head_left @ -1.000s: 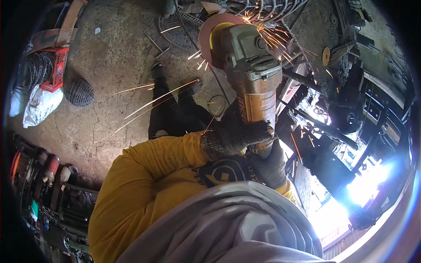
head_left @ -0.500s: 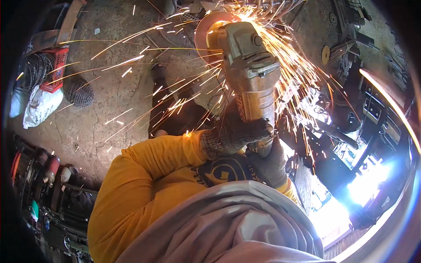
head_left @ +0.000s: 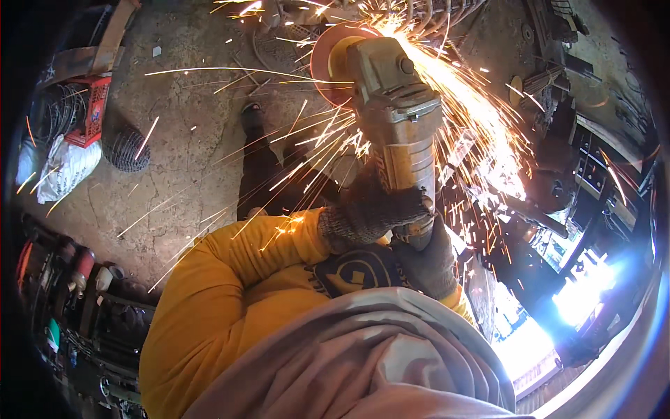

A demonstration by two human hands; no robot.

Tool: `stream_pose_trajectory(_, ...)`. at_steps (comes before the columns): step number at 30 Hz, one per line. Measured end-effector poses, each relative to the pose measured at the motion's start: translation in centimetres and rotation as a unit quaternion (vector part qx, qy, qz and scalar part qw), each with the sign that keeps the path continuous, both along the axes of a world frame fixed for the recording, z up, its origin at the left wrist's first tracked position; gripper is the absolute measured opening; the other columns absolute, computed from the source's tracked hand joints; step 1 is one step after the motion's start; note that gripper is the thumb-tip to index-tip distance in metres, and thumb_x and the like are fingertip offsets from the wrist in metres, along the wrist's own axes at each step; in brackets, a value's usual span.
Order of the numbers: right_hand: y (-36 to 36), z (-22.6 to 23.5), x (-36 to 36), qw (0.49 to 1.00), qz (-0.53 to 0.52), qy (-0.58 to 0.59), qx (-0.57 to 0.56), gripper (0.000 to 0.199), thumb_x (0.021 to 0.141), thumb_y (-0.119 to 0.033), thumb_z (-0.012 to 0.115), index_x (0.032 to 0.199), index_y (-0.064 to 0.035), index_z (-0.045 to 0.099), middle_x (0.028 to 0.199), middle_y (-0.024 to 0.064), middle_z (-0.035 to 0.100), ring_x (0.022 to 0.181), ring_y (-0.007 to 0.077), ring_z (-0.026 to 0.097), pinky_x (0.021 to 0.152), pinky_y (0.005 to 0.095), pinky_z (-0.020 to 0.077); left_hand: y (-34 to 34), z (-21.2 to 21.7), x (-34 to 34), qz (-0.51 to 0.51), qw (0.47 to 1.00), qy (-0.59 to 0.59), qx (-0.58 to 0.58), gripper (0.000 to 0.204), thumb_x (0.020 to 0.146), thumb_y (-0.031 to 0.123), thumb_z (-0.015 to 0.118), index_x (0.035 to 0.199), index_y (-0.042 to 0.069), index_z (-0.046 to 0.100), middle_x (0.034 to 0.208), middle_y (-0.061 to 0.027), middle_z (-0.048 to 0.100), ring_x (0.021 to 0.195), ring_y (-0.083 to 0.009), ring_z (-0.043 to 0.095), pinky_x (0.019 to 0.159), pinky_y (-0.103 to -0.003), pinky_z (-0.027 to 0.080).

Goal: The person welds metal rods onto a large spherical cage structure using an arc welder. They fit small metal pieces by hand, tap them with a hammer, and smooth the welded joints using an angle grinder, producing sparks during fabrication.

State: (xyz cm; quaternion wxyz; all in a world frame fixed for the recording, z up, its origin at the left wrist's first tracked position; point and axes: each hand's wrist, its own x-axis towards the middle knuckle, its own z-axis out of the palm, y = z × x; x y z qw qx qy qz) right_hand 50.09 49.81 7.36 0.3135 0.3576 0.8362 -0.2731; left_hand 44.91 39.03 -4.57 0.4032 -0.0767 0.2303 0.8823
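I hold an angle grinder (head_left: pixel 403 115) in both gloved hands, its head pointing away from me. My left hand (head_left: pixel 373 213), in a dark knitted glove, is wrapped round the grinder's body. Behind it my right hand (head_left: pixel 429 262), also gloved, grips the rear end of the tool. The reddish disc (head_left: pixel 326 61) sits on the left of the head. Bright sparks (head_left: pixel 481 119) stream off to the right and toward me, with thinner streaks to the left. At the far edge, bent metal rods (head_left: pixel 436 17) show close beyond the disc; the exact contact point is hidden by the grinder head and glare.
On the left are a red plastic crate (head_left: pixel 91 112), a white sack (head_left: pixel 68 167) and a round wire basket (head_left: pixel 127 149). Tools and cylinders crowd a rack (head_left: pixel 91 300) at lower left. Strong glare (head_left: pixel 586 293) covers the lower right, beside dark metal parts.
The grinder has shifted very slightly left and nearer to me. The spark stream now spreads in a denser band on the right. Both hands keep their hold.
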Motion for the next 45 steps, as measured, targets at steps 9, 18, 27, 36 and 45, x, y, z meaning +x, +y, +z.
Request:
stream_pose_trajectory(9,-0.1,0.1,-0.5,1.000,0.019,0.006,0.008,0.083,0.072,-0.018,0.087,0.143,-0.0038,0.047,0.115,0.0239,0.071,0.108,0.0393,0.070,0.091,0.0470,0.0558,-0.5,0.3,-1.0,0.004,0.999,0.044,-0.022,0.044,0.084,0.013,0.080,0.120,0.004,0.056,0.104,-0.0056,0.066,0.095,-0.0121,0.064,0.081,-0.031,0.057)
stream_pose_trajectory(18,0.3,-1.8,2.0,0.997,0.006,0.083,0.001,0.060,0.077,-0.016,0.080,0.129,-0.0008,0.053,0.107,0.0209,0.071,0.095,0.0341,0.072,0.080,0.0445,0.0565,-0.4,0.1,-0.8,0.004,0.996,0.060,-0.060,0.044,0.085,0.016,0.080,0.121,0.002,0.058,0.103,-0.0049,0.066,0.093,-0.0137,0.064,0.082,-0.033,0.056)
stream_pose_trajectory(27,1.2,-1.6,1.6,0.995,0.033,0.092,-0.015,0.072,0.074,-0.021,0.083,0.135,-0.0024,0.052,0.108,0.0194,0.072,0.098,0.0337,0.073,0.082,0.0440,0.0569,0.2,-0.8,-0.7,0.019,0.998,-0.013,0.056,0.048,0.085,0.011,0.078,0.126,0.003,0.055,0.108,-0.0074,0.065,0.098,-0.0178,0.065,0.085,-0.035,0.056)
stream_pose_trajectory(36,2.3,-0.7,2.1,1.000,-0.005,0.013,-0.018,0.080,0.074,-0.021,0.083,0.143,-0.0043,0.046,0.117,0.0216,0.071,0.110,0.0360,0.069,0.092,0.0459,0.0549,2.1,-0.4,0.6,0.034,0.998,-0.010,0.058,0.054,0.081,0.010,0.081,0.127,0.005,0.052,0.112,-0.0087,0.063,0.102,-0.0179,0.065,0.087,-0.035,0.056)
stream_pose_trajectory(45,4.2,-1.2,2.4,0.999,0.004,0.014,-0.031,0.082,0.076,-0.019,0.082,0.146,-0.0049,0.044,0.122,0.0221,0.069,0.115,0.0348,0.068,0.096,0.0448,0.0540,3.6,-1.3,1.0,0.016,0.999,0.043,-0.005,0.059,0.081,0.016,0.084,0.128,0.004,0.052,0.118,-0.0096,0.061,0.106,-0.0177,0.063,0.090,-0.035,0.055)
